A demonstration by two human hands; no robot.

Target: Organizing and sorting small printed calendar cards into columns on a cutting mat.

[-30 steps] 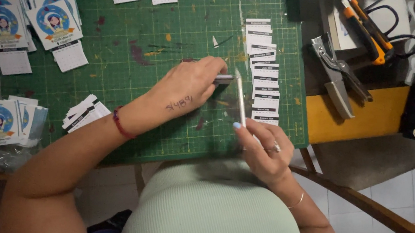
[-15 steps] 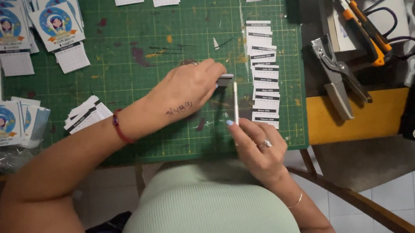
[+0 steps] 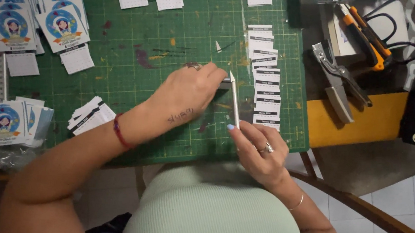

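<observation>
Green cutting mat (image 3: 174, 35) on a cluttered desk (image 3: 349, 127), left hand (image 3: 189, 93) pressing flat to pin a small dark piece near the column of calendar slips (image 3: 265, 89), right hand (image 3: 259, 150) pinching a thin craft knife (image 3: 234, 99) upright, probably for a clean cut.

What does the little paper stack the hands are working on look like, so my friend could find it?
Find the green cutting mat on the table. At its right edge runs a column of small white calendar slips with dark header bands, overlapping like steps. The left hand and right hand hold one thin white stack edge-up beside it; the others lie flat.
</observation>
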